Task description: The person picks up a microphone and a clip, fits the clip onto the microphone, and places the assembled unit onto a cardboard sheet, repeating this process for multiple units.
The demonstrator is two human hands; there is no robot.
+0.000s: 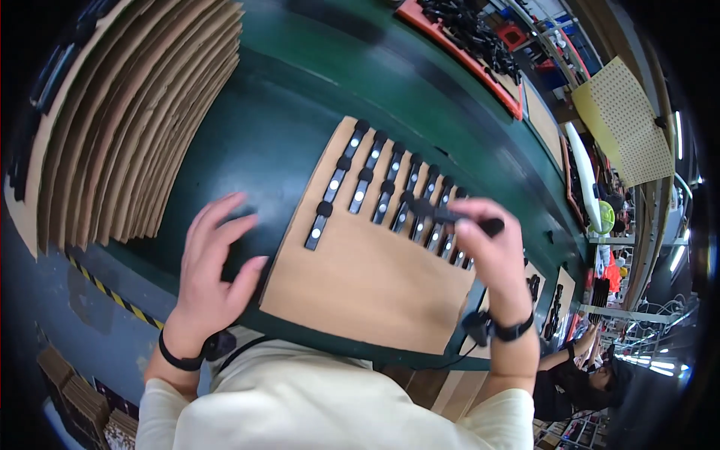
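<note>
A brown cardboard sheet (pixel 367 292) lies on the green table, with rows of small black stick-shaped pieces (pixel 335 183) across its far half. Each piece has a rounded dark head and a pale round spot; their exact kind I cannot tell. My right hand (pixel 487 236) is closed around a similar black stick-shaped piece (pixel 448 215), held over the right end of the rows and hiding part of them. To the left of the sheet, my left hand (pixel 217 259) hovers with fingers apart and holds nothing.
Stacked cardboard sheets (pixel 135 127) rise at the left. An orange-rimmed tray (pixel 465 52) of black parts stands at the far side. Farther right, more cardboard (pixel 559 300) carries black pieces, and another person (pixel 577 379) works there. A cable (pixel 450 363) runs near the table's front edge.
</note>
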